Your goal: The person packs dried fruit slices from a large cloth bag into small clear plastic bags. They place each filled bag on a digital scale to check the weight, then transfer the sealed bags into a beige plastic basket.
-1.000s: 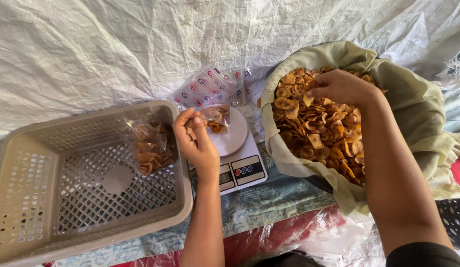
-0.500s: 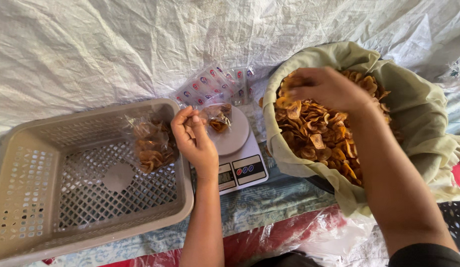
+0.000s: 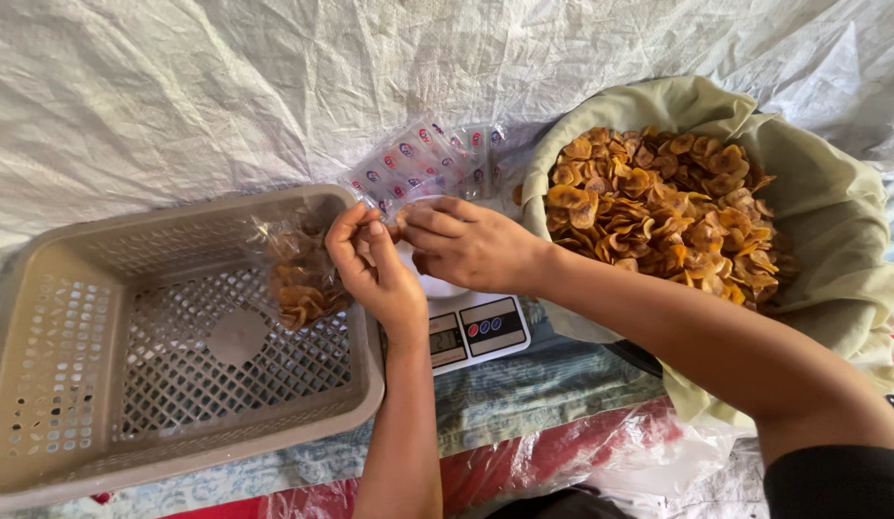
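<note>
Both hands meet over the scale [image 3: 466, 332]. The left hand [image 3: 375, 274] and the right hand [image 3: 466, 245] have their fingers curled nearly closed, tips touching; what they pinch is hidden. A bag of chips [image 3: 298, 274] lies in the basket [image 3: 101, 384] just beside the left hand.

Grey perforated plastic basket [image 3: 101, 384] sitting left, clear bag of chips [image 3: 298, 274] lying inside it; white digital scale [image 3: 476, 332] sitting centre; cloth-lined bowl of orange chips [image 3: 831, 202] sitting right; stack of clear plastic packets [image 3: 423, 159] lying behind scale
</note>
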